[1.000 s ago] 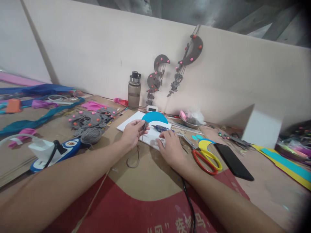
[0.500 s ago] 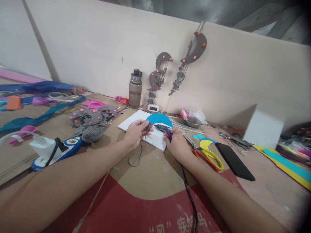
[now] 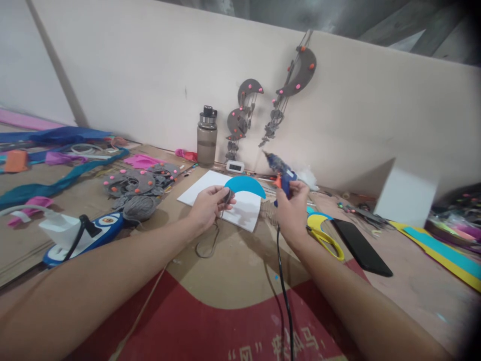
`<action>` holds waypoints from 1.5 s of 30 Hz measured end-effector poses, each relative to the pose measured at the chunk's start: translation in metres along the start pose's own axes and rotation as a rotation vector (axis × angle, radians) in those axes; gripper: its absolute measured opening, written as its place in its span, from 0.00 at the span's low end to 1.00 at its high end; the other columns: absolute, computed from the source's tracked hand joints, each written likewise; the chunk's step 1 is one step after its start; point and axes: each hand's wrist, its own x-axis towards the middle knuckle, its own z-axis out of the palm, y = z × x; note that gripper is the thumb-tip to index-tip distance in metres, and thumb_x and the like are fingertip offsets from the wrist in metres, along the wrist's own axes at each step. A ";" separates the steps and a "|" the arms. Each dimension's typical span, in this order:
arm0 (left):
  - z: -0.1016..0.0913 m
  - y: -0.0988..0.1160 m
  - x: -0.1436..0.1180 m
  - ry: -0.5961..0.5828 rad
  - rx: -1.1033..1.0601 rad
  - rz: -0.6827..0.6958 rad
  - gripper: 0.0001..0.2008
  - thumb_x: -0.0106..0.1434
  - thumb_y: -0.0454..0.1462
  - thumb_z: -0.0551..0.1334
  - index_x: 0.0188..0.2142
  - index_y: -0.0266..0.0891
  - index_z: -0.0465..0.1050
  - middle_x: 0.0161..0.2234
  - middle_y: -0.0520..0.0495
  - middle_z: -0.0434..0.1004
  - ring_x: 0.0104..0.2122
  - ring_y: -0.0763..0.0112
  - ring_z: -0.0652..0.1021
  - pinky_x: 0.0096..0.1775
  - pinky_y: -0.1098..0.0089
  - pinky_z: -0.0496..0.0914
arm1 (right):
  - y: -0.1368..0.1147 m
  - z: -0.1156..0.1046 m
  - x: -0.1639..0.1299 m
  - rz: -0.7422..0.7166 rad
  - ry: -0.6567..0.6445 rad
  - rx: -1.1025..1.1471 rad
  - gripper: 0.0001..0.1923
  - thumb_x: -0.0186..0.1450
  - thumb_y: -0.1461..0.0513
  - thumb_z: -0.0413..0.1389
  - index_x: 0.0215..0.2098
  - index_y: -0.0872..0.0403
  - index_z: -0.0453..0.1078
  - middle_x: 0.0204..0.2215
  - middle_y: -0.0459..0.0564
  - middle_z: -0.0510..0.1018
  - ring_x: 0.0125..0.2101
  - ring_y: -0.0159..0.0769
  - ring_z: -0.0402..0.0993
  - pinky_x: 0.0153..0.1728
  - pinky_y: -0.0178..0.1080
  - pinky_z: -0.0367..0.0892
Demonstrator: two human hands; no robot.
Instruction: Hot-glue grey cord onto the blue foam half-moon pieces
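Note:
My left hand [image 3: 209, 204] pinches a small grey felt piece with a grey cord [image 3: 209, 243] hanging from it onto the cardboard. It hovers over a white sheet [image 3: 210, 193], beside a blue crescent [image 3: 244, 185]. My right hand [image 3: 292, 210] is raised and grips a blue glue gun [image 3: 280, 170], nozzle pointing up and left. Its black cable [image 3: 284, 296] runs down toward me.
Scissors with yellow and red handles [image 3: 326, 239] and a black phone [image 3: 361, 247] lie to the right. A grey bottle [image 3: 207, 136] stands by the wall, under hanging grey crescents [image 3: 298, 72]. Grey yarn [image 3: 136, 207] and felt pieces [image 3: 130, 181] sit at left.
My right hand took hold of the glue gun on the white sheet and lifted it up and to the right. My left hand kept its grip and barely moved.

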 end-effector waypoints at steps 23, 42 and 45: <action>-0.003 -0.002 0.002 0.028 0.037 -0.009 0.11 0.54 0.41 0.65 0.29 0.33 0.70 0.29 0.44 0.76 0.27 0.74 0.76 0.27 0.76 0.69 | 0.007 0.009 -0.006 0.514 -0.075 0.380 0.11 0.46 0.64 0.59 0.26 0.53 0.61 0.16 0.37 0.64 0.16 0.24 0.60 0.16 0.29 0.54; 0.001 -0.001 0.002 0.163 0.049 0.048 0.09 0.53 0.36 0.65 0.30 0.32 0.68 0.26 0.46 0.75 0.26 0.73 0.76 0.30 0.72 0.71 | -0.032 0.001 -0.041 -0.122 -0.227 0.070 0.09 0.60 0.61 0.53 0.40 0.53 0.65 0.35 0.48 0.74 0.33 0.33 0.69 0.39 0.41 0.65; 0.000 -0.002 0.003 0.149 0.038 0.051 0.09 0.52 0.35 0.66 0.31 0.32 0.69 0.26 0.46 0.74 0.26 0.73 0.76 0.31 0.72 0.71 | -0.023 0.002 -0.052 -0.116 -0.370 -0.033 0.10 0.62 0.59 0.51 0.40 0.54 0.67 0.36 0.48 0.74 0.34 0.34 0.69 0.41 0.42 0.64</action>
